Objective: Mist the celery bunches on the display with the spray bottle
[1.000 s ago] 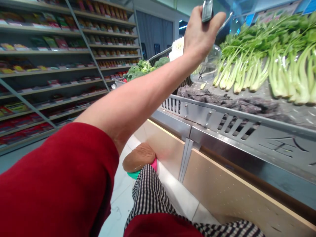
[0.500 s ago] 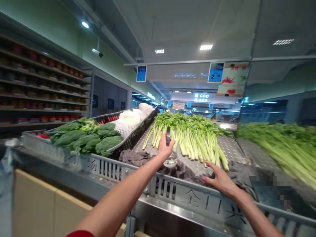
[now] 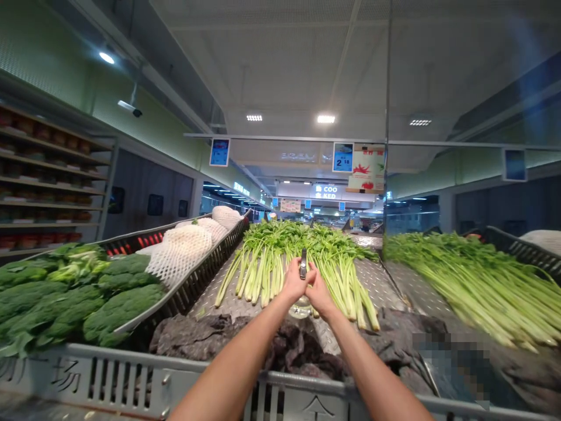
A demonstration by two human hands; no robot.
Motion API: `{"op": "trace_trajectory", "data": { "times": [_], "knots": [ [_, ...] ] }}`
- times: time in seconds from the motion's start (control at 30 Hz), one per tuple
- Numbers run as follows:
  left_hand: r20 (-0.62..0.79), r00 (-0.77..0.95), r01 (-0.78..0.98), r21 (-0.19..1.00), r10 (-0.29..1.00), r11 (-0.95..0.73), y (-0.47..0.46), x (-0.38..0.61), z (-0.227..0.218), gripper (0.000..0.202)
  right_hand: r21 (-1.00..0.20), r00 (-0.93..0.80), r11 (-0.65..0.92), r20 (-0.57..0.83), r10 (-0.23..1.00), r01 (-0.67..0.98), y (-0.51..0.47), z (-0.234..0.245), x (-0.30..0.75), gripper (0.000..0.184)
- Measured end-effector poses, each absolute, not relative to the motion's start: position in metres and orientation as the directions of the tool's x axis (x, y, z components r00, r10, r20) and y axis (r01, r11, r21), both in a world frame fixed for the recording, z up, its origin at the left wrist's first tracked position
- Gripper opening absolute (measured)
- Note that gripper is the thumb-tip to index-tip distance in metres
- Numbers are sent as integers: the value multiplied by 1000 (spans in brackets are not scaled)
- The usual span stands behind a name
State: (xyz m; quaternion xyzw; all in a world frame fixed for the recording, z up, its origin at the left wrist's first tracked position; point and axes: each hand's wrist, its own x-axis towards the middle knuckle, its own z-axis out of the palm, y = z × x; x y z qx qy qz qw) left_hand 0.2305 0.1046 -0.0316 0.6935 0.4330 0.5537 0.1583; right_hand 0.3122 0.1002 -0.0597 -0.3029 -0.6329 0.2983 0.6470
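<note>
My left hand (image 3: 293,280) is closed round the neck of a spray bottle (image 3: 300,309) with a clear body and a black head, held upright. Against it, my right hand (image 3: 319,290) pinches at the bottle's head from the right; its fingertips are partly hidden. Just beyond both hands, celery (image 3: 258,272) lies in a row, leaves to the back and pale stalk ends toward me. Beneath the bottle, dark crumpled cloth (image 3: 193,339) runs along the front of the display.
Broccoli (image 3: 123,304) fills a crate at the left, with net-wrapped pale vegetables (image 3: 182,248) behind it. A grey slatted crate edge (image 3: 118,374) crosses the front. At the right, a mirror (image 3: 438,199) reflects the celery. Price signs (image 3: 343,158) hang overhead.
My right hand has moved left and up from the celery's near ends to the spray bottle, closing at its head. The view has come nearer the display and shifted right.
</note>
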Motion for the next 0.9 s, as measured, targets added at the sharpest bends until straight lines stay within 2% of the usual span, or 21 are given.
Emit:
{"op": "trace_trajectory", "data": {
  "times": [0.17, 0.3, 0.4, 0.6, 0.77, 0.9],
  "knots": [
    [562, 195, 307, 743, 804, -594, 109, 243, -32, 39, -722, 121, 677, 692, 712, 145, 116, -62, 328, 45],
    [551, 386, 200, 733, 740, -651, 108, 251, -46, 54, -762, 293, 599, 648, 703, 249, 126, -74, 342, 30],
    [594, 357, 166, 719, 721, -675, 116, 257, -67, 54, -756, 354, 577, 655, 668, 309, 128, -83, 353, 24],
    [592, 242, 11, 791, 769, -612, 137, 262, -96, 49, -680, 441, 608, 731, 521, 409, 129, -84, 361, 16],
    [548, 324, 112, 787, 771, -606, 137, 256, -102, 60, -747, 473, 553, 663, 580, 370, 129, -77, 359, 22],
    [579, 374, 186, 718, 724, -671, 133, 259, -106, 56, -731, 440, 500, 680, 586, 464, 123, -80, 361, 24]
  ]
}}
